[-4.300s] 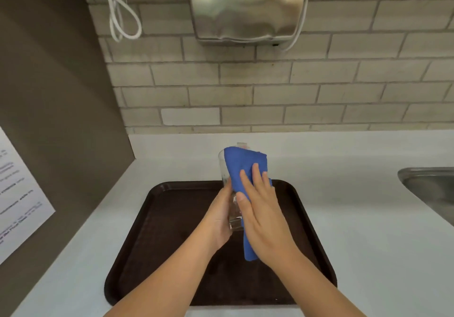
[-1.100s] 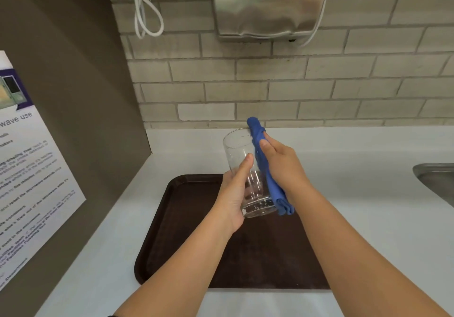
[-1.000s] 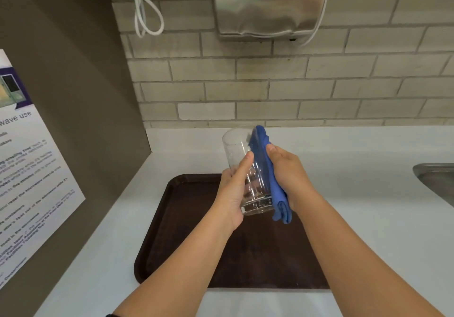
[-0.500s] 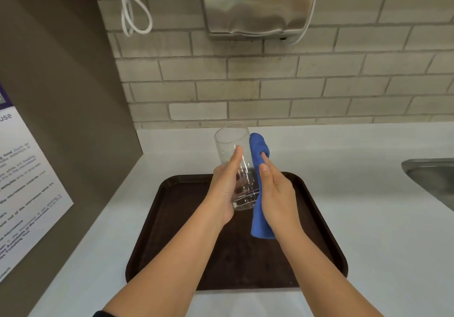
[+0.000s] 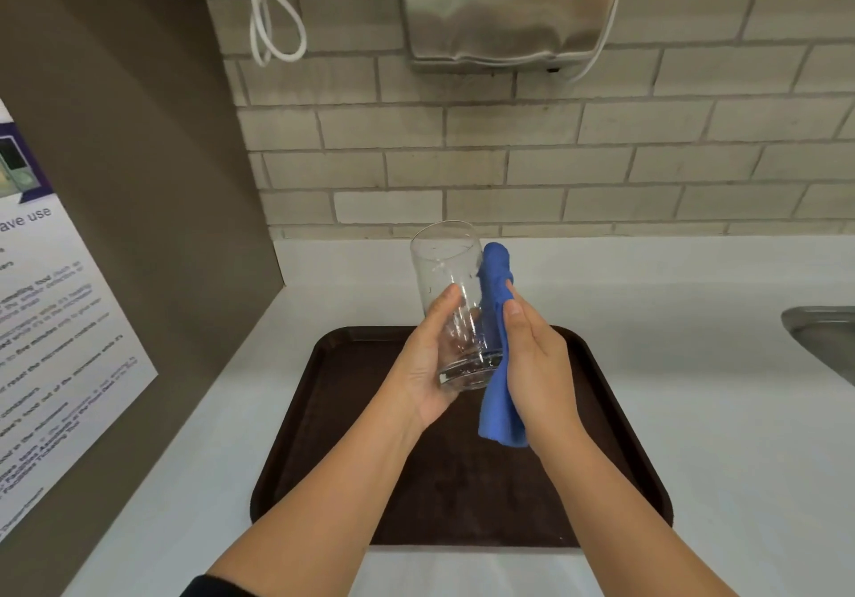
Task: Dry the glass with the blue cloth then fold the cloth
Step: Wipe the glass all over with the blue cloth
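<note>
Because the glass [image 5: 445, 268] is smooth, hard and thin at the rim, I judge it fragile and slippery when wet. So my left grip [image 5: 425, 365] curls round its heavy lower part, in the middle of the frame, above the dark tray [image 5: 324, 411]. My right grip [image 5: 539, 365] holds the blue cloth [image 5: 498, 282] against the right wall of the glass, thumb on the fabric. The cloth is soft, light and bunched long; its end hangs loose.
</note>
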The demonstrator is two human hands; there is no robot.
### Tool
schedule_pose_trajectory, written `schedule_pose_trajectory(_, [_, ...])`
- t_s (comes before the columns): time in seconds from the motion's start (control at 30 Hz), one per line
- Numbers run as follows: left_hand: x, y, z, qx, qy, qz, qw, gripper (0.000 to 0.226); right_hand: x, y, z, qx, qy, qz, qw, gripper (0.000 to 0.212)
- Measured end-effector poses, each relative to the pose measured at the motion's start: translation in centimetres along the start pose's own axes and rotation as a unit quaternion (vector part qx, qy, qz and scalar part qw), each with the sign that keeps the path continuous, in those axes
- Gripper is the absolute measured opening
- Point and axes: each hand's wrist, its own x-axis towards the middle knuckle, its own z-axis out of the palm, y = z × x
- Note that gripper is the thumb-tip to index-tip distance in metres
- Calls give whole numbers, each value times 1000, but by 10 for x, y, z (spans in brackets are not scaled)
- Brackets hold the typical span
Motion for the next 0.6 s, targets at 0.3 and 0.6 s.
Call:
schedule_pose_trajectory(0.3, [2,2,1,26,-5,-20,999,46,-13,7,-1,-54,-3,-76,996,41])
schedule_pose_trajectory(0.6, [2,4,-11,-95,-5,-43,995,52,-3,3,-12,-41,-23,-73,996,40])
